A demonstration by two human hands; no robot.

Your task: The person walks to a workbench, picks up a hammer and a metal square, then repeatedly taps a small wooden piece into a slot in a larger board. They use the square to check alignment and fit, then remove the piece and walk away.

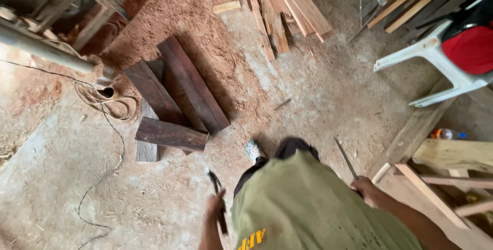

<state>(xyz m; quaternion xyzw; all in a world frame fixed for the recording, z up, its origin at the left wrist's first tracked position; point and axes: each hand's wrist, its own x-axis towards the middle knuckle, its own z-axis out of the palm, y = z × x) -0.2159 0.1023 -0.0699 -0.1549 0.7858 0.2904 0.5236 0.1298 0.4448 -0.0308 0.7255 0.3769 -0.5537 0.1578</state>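
Under the head camera: a person in an olive green shirt [313, 209] stands on a sawdust-covered floor [318, 91] and looks down past both hands.
Left hand: the left hand [214, 205] hangs low beside the shirt, its fingers wrapped around a dark hand tool [217, 196] whose upper end pokes out above the fist.
Right hand: the right hand [365, 186] is on the other side of the shirt, curled around the lower end of a thin metal rod [346, 158] that slants up and away from it.
Ahead of the left hand: a loose pile of dark wooden planks [177, 96] lies on the floor, well apart from the hand, with one short plank set across the others.
Left of the planks: a thin black cable [114, 142] trails over the floor.
Beside the right hand: pale wooden frame pieces [436, 188] lie close by.
Beyond the right hand: a white plastic chair [436, 55] stands with something red on it.
Far ahead: lighter boards [287, 8] lie stacked.
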